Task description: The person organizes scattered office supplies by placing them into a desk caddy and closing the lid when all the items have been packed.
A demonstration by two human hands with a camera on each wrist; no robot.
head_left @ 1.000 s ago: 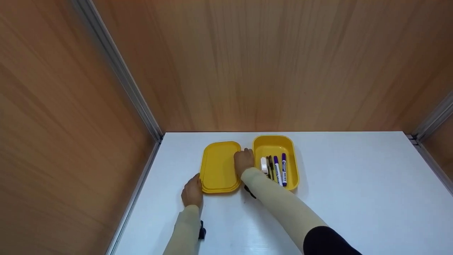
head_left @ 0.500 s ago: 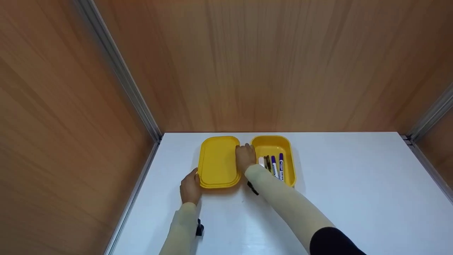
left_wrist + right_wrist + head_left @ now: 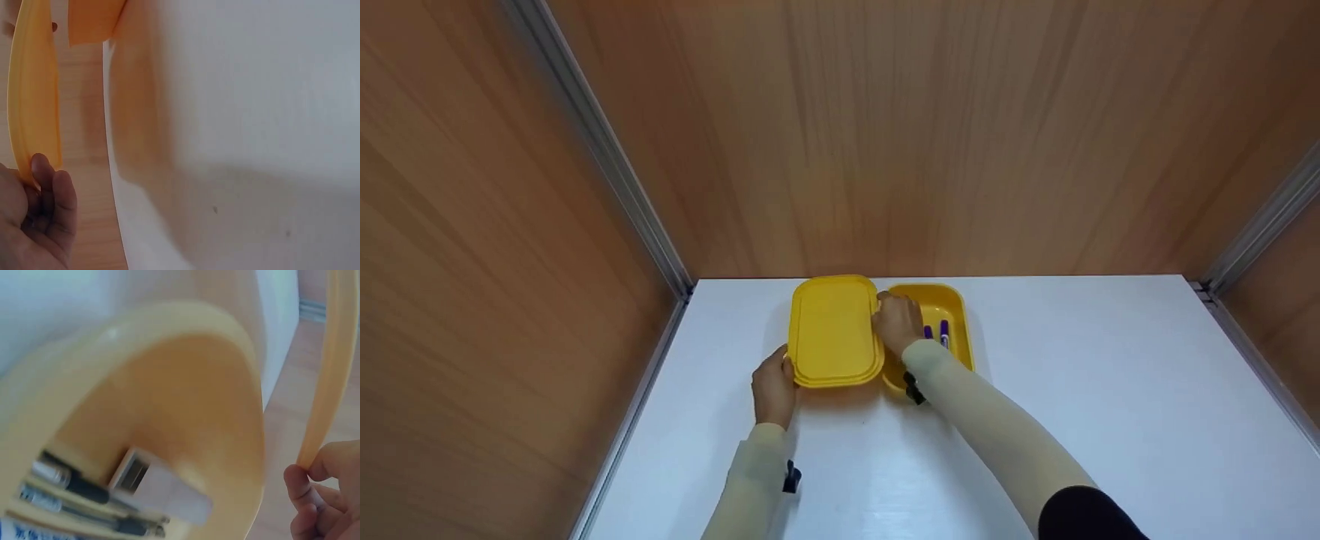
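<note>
Yellow lid hangs off the white table, partly over the box; my left hand pinches its 7 o'clock corner, my right hand its 3 o'clock edge.

You've got a yellow lid and matching yellow box, purple-capped markers inside, white tabletop, wood-grain brown walls around.

Cream sleeves, black wrist straps, dark upper right sleeve
</note>
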